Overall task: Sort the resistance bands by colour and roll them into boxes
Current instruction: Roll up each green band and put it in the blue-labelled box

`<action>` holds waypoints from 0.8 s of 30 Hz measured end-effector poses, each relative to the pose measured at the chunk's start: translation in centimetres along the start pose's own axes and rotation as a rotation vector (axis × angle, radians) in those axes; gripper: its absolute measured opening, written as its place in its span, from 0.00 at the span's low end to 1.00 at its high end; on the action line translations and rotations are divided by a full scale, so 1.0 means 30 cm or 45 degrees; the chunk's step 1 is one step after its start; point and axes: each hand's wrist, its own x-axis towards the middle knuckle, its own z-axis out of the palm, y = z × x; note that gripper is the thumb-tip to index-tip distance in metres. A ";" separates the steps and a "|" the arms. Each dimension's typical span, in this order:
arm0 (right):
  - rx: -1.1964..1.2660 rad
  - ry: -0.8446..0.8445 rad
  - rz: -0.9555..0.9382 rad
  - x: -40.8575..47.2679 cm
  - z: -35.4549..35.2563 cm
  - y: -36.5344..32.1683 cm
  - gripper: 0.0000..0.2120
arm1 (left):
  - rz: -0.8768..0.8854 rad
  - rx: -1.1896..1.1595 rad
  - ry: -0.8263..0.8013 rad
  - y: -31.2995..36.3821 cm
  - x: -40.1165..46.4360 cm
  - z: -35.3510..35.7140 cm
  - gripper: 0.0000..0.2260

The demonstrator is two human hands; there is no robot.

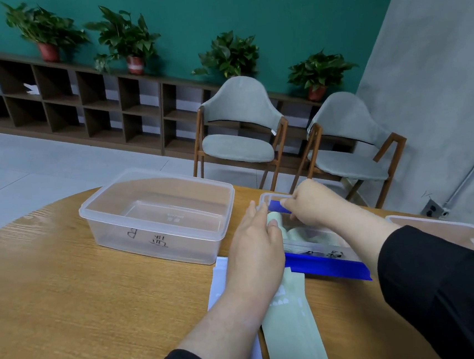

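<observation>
- Right hand (305,204) pinches the end of a blue band (279,206) over the small box (272,196), which already holds pale green bands.
- Left hand (255,247) lies flat and relaxed beside it, fingertips at the box's rim, covering a green band (294,336) stretched on the counter (67,297).
- Another blue band (328,266) lies just under the right wrist.
- Beyond the left hand stands the large box (158,213).
- Sorting seems underway; next, blue likely needs lifting out, away from green.

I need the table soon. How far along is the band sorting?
Early. Done: nothing rolled; the big box is empty. In hand: the right hand pinches a blue band at the middle box, left hand beside it. Left: the green band and white band lie flat.
</observation>
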 end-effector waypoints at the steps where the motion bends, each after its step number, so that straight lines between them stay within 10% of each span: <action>1: -0.081 0.054 -0.052 -0.009 -0.020 0.009 0.15 | 0.022 0.013 0.002 0.001 -0.001 0.000 0.21; 5: -0.004 0.159 -0.117 -0.047 -0.113 0.080 0.18 | 0.095 0.071 -0.002 0.004 -0.006 0.002 0.21; 14: -0.137 -0.341 -0.057 -0.111 -0.069 0.085 0.13 | 0.178 0.125 -0.008 0.010 -0.013 0.008 0.18; 24: -0.166 -0.241 -0.033 -0.103 -0.035 0.112 0.09 | 0.180 0.145 -0.005 0.014 -0.011 0.003 0.18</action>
